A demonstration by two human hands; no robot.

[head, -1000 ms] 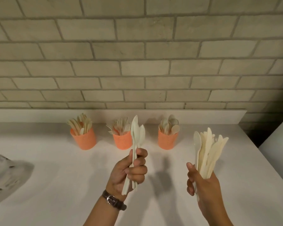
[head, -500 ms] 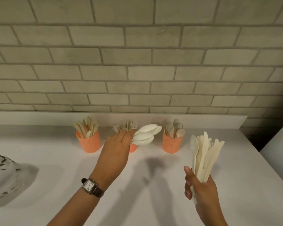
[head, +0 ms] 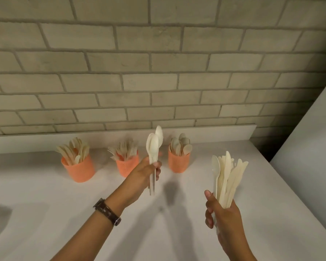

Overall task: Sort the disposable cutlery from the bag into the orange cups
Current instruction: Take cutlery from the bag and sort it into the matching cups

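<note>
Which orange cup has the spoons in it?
The rightmost cup: rounded spoon bowls stick out. The middle cup shows fork tines, the leftmost cup mostly knives.

Orange cups [head: 178,162]; cream cutlery [head: 226,178]; white counter [head: 45,204]; grey-beige brick wall [head: 158,72]; brown watch strap [head: 107,211].

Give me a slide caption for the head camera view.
Left hand holds spoons upright near the orange spoon cup; right hand grips a mixed cutlery bundle.
</note>
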